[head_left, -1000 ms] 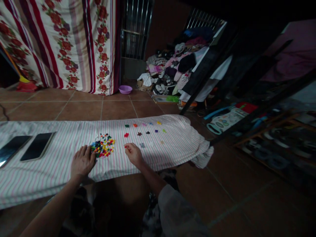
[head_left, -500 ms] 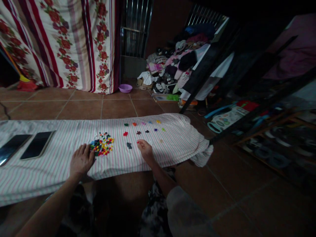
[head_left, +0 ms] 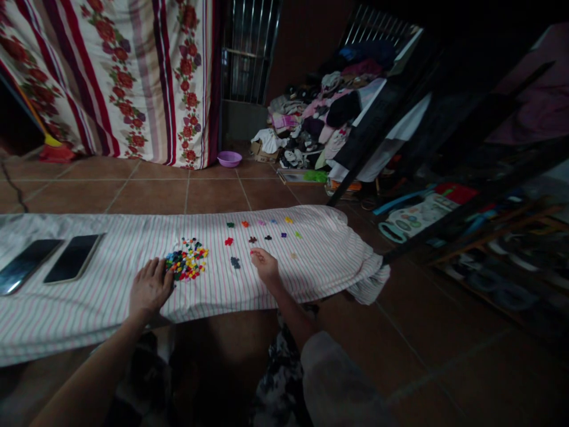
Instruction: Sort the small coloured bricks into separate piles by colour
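Note:
My left hand lies flat on the striped cloth, fingers stretched out, at the left edge of a heap of small multicoloured pieces. Just right of the middle, my right hand is raised a little, its fingertips pinched on a tiny red piece. Beside it on the left lies a dark grey cluster. Farther back are a red cluster, a brown one and a dark green one, with several other colours in small groups to their right.
Two phones lie at the left on the cloth. Behind, on the tiled floor, stand a purple basin and a big pile of clothes. A dark slanting post rises past the cloth's right end, near a shoe rack.
The whole view has shifted slightly. Both hands keep nearly the same places on the cloth, and the red piece stays in my right fingertips.

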The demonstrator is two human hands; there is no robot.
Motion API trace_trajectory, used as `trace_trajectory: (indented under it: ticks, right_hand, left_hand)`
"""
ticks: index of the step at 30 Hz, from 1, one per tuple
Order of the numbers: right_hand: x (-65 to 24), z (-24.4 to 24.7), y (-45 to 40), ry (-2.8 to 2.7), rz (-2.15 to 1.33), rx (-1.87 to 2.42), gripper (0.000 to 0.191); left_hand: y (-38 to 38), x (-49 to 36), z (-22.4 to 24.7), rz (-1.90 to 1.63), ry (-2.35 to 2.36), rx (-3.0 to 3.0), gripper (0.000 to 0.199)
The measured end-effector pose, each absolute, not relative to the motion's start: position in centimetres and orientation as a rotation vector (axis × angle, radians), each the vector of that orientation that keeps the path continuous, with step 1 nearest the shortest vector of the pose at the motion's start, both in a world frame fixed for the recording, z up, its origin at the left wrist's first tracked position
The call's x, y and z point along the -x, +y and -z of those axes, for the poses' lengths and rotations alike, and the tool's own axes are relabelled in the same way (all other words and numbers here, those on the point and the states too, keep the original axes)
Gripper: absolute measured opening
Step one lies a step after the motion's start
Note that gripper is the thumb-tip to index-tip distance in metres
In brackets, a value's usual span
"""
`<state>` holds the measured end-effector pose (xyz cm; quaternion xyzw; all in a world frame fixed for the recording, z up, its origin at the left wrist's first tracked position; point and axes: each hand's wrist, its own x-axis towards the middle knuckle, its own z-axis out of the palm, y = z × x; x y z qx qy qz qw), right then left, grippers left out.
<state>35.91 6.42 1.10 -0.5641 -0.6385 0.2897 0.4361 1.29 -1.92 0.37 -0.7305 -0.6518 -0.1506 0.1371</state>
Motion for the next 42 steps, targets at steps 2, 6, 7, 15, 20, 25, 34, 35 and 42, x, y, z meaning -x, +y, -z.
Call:
trace_trajectory:
  ticks: [2,6,7,15,20,25,34,35,42]
  right_hand:
    - [-34.9,-1.6,7.0,-1.631,-0.711,1.450,0.027]
    - [-32.4,-2.9,8.7,-1.764,-0.661,1.588,0.025]
    - [-31.8,-3.2,9.2,-1.805,-0.644,1.625,0.025]
    - [-28.9,-4.3,11.9,-2.028,-0.467,1.889,0.024]
    - [-28.6,-4.1,12.6,-2.075,-0.477,1.955,0.026]
    - [-28.4,-3.4,13.0,-2.016,-0.456,1.941,0.026]
    - [-29.2,-2.1,13.0,-1.878,-0.601,1.699,0.030]
    - [-29.3,-2.1,12.9,-1.871,-0.610,1.687,0.029]
    - [-28.5,-3.1,11.1,-1.944,-0.585,1.540,0.026]
  left_hand:
    - [-1.9,-1.3,-0.4,0.475,-1.920,2.110,0.034]
    - [-1.7,-1.4,-0.5,0.564,-1.991,2.098,0.035]
    - [-1.6,-1.4,-0.5,0.580,-2.005,2.088,0.036]
    - [-1.6,-1.4,-0.1,0.643,-2.033,2.071,0.040]
    - [-1.5,-1.4,-0.1,0.643,-2.057,2.065,0.043]
    - [-1.5,-1.6,-0.4,0.647,-2.059,2.071,0.044]
    - [-1.6,-1.9,-0.6,0.684,-2.067,2.048,0.045]
    - [-1.6,-1.8,-0.6,0.680,-2.071,2.050,0.045]
    - [-1.6,-1.8,-0.6,0.645,-2.124,2.045,0.045]
